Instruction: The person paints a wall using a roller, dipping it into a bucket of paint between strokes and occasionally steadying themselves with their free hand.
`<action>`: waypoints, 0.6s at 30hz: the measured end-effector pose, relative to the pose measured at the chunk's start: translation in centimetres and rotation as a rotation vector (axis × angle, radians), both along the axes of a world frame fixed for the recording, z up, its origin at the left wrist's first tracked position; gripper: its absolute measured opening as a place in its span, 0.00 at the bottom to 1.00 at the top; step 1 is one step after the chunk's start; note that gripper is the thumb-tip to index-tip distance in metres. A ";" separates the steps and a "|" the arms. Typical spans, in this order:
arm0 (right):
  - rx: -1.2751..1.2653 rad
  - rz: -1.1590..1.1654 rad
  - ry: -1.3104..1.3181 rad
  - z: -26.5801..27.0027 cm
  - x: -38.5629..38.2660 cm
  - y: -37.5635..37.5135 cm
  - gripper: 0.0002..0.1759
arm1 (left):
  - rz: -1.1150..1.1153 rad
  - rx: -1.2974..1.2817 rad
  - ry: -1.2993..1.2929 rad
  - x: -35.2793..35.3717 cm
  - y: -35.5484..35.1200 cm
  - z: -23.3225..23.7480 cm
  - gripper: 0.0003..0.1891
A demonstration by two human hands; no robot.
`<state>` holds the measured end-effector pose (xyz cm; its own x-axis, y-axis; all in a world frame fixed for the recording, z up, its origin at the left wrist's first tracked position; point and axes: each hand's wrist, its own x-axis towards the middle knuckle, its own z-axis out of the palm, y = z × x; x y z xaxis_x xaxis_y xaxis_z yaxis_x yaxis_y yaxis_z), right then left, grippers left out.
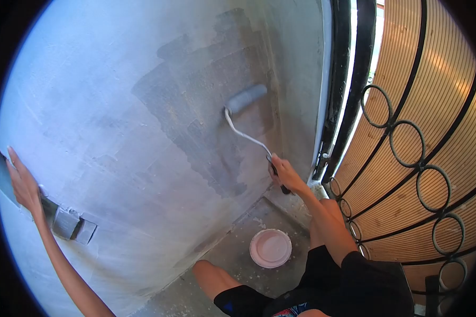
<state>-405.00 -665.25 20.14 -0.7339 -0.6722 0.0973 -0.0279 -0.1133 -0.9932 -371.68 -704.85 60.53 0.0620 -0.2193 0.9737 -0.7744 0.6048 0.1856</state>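
Note:
My right hand (284, 173) is closed around the dark handle of a paint roller (247, 99). The roller's grey sleeve lies against the wall (116, 132), within a darker, wet-looking patch (195, 105). A bent metal rod joins the sleeve to the handle. Far to the left, my left hand (24, 182) rests at the wall beside a recessed strip, its fingers stretched out and holding nothing. On the floor between my knees stands a round pale pink tub (270, 248); what it contains is hard to make out.
A metal gate with ring ornaments (420, 145) and ribbed amber panels stands close on my right, beside a dark door frame (349, 90). Small square boxes (74, 224) are set into the wall below my left hand. The grey floor (195, 296) is speckled with white spots.

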 end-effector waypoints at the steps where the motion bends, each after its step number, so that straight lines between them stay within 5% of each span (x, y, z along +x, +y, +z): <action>1: -0.036 -0.017 0.018 0.7 -0.6 -0.6 0.34 | 0.015 0.046 0.005 0.2 -0.4 0.0 0.42; 5: -0.067 -0.086 0.070 -2.4 -0.3 -1.8 0.34 | 0.004 0.019 0.002 0.9 -2.5 0.0 0.42; 11: 0.163 -0.117 0.164 -14.9 2.7 1.2 0.37 | 0.034 -0.002 0.019 0.9 -2.8 -0.1 0.44; 18: 0.319 -0.077 -0.155 -13.3 4.2 4.1 0.38 | 0.077 -0.016 0.028 1.2 -4.1 -0.2 0.45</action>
